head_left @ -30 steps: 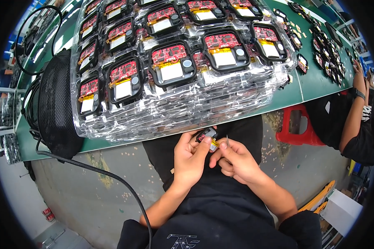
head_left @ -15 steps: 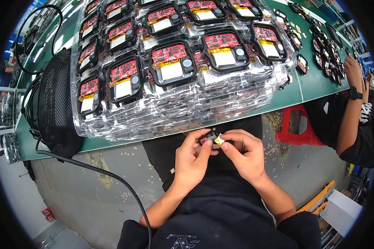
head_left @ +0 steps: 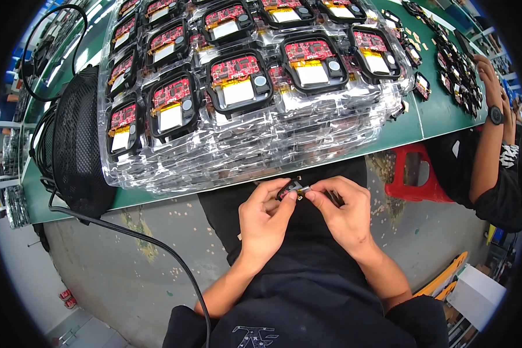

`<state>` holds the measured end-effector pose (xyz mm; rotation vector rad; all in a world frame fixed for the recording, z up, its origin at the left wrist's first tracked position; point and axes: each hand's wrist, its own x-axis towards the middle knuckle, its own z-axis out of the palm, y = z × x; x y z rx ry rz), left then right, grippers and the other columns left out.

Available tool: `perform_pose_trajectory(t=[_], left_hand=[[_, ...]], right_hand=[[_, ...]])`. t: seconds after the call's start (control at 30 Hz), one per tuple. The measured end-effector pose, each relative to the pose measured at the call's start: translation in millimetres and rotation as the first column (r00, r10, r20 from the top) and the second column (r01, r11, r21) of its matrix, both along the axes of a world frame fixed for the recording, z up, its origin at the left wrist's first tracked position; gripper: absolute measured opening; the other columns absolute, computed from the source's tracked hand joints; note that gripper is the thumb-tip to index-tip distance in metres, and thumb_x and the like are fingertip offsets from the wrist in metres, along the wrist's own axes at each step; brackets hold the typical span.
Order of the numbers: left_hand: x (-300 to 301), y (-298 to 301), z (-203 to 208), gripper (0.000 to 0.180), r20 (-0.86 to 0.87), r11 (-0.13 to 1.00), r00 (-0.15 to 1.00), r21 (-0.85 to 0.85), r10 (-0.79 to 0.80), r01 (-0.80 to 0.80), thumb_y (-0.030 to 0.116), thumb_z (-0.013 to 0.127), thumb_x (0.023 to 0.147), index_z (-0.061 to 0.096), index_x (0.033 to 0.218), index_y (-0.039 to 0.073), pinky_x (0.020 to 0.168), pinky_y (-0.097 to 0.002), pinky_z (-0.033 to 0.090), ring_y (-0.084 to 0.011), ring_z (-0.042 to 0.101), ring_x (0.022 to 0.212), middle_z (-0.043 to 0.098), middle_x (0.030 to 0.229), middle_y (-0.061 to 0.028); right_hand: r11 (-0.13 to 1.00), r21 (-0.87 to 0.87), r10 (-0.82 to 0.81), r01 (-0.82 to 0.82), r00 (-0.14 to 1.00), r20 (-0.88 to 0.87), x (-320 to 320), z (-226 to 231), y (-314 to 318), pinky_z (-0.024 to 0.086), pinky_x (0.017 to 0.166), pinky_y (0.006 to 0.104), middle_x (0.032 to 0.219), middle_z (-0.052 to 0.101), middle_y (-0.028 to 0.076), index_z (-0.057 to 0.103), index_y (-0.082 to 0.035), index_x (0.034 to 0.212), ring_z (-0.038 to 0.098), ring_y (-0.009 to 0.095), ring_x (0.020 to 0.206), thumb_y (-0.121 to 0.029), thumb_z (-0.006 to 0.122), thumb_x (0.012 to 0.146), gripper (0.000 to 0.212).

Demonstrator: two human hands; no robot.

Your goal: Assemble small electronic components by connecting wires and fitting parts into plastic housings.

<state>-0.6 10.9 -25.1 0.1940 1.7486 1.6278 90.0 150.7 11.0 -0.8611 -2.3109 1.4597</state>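
Observation:
Over my lap, my left hand (head_left: 265,211) is closed round a small black device housing (head_left: 287,188) with a red circuit board partly showing inside. My right hand (head_left: 343,213) pinches a small silvery-white battery (head_left: 303,189) at the housing's right side. The battery is tilted, nearly edge-on, and a bit of yellow shows by it. My fingers hide much of both parts. Just beyond my hands, stacked clear plastic trays (head_left: 232,159) hold several similar black housings (head_left: 240,81), each with a red board and a white battery.
The trays stand on a green table (head_left: 406,129). A black mesh bag (head_left: 84,145) sits left of them, with a black cable (head_left: 151,239) hanging past my left arm. Loose housings (head_left: 455,75) lie at the right, near a co-worker's arm (head_left: 487,145). A red stool (head_left: 409,174) stands below.
The battery in my right hand has turned from showing its white face to nearly edge-on. My left hand has shifted slightly left and tipped the housing. The co-worker's hand has moved slightly.

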Motion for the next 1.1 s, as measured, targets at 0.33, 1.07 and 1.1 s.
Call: perform_pose_trajectory(t=[0.33,1.07,1.1], left_hand=[[0,-2,-1,0.038,0.054,0.996,0.996,0.058,-0.066,0.063,-0.005,0.068,0.097,0.059,0.134,-0.01,0.085,-0.0267,0.062,-0.016,0.073,0.099,0.072,0.114,-0.0147],[0,-9,1,0.038,-0.019,0.985,0.987,-0.064,-0.162,0.161,-0.004,0.074,0.094,0.067,0.131,-0.008,0.079,-0.0225,0.056,-0.0106,0.071,0.093,0.077,0.106,-0.0129],[0,-8,2,0.036,-0.039,0.983,0.984,-0.08,-0.171,0.168,-0.003,0.074,0.094,0.068,0.13,-0.007,0.079,-0.0224,0.057,-0.0109,0.071,0.092,0.077,0.106,-0.0131]], right_hand=[[0.998,0.04,-0.037,0.041,0.994,-0.099,-2,-10,-6,0.053,0.065,0.0308,0.085,0.072,0.013,0.075,0.002,0.094,0.069,0.022,0.071,0.0,0.078,0.087,0.008],[0.934,-0.348,0.145,-0.08,0.975,0.167,-2,-17,20,0.037,0.056,0.0294,0.076,0.061,0.004,0.069,0.001,0.095,0.04,0.009,0.062,-0.006,0.084,0.082,0.021],[0.955,-0.279,0.153,-0.101,0.973,0.171,-3,-15,20,0.037,0.055,0.0303,0.078,0.064,0.005,0.068,0.001,0.095,0.043,0.011,0.06,-0.004,0.083,0.082,0.02]])
